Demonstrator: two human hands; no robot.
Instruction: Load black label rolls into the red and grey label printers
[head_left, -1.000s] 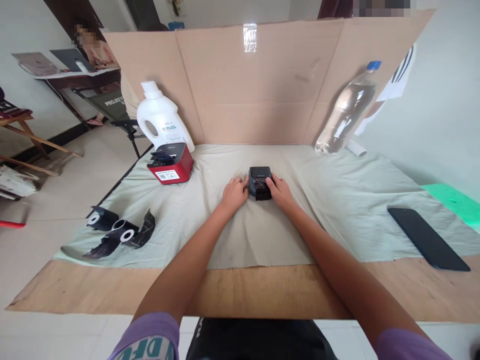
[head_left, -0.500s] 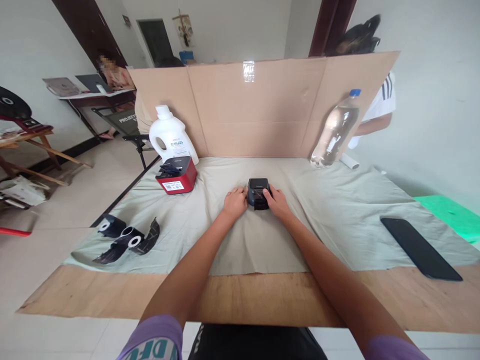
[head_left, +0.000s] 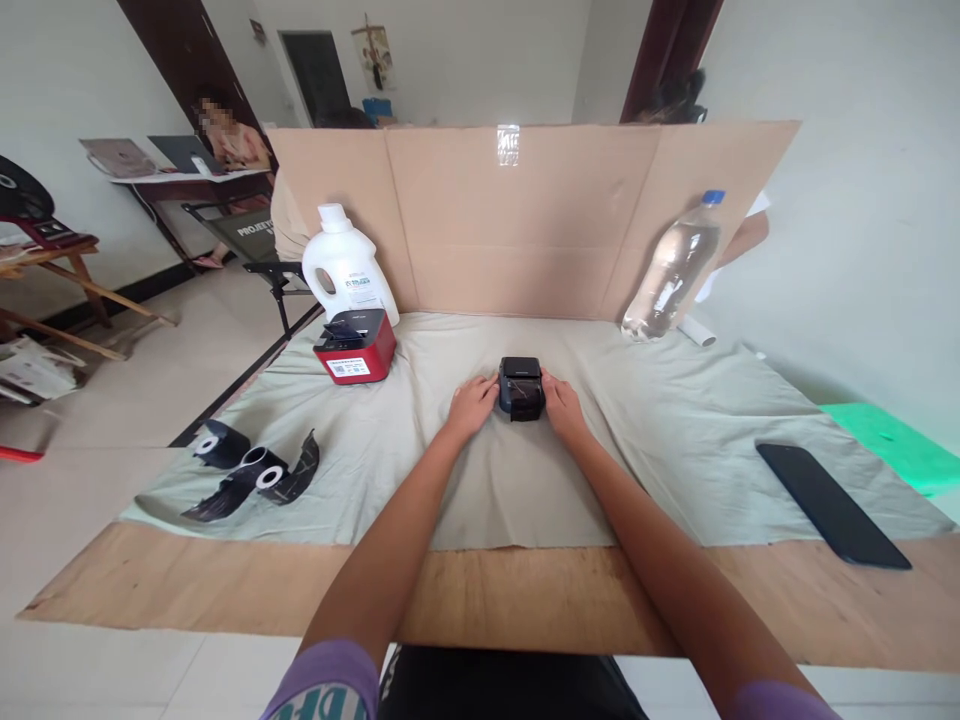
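A small black portable label printer (head_left: pixel 520 385) sits on the cloth at the middle of the table. Dark, shiny strip material shows at its front. My left hand (head_left: pixel 474 404) holds its left side, and my right hand (head_left: pixel 564 404) is against its right side, so the printer is gripped between them. The fingers of both hands are partly hidden. To the left lie several rolls of black tape or label material (head_left: pixel 259 468) with white cores, some partly unrolled. Beyond them stands a red-and-black boxy machine (head_left: pixel 360 350) with a white label.
A white jug (head_left: pixel 352 265) and a clear bottle with a blue cap (head_left: pixel 671 270) stand before a cardboard screen (head_left: pixel 517 230). A black phone (head_left: pixel 832 505) lies at the right. Beside the table is a green stool (head_left: pixel 892 440). People sit beyond the screen.
My right thumb has moved off the printer's top to its right side. The printer stays in place, and the view has shifted slightly.
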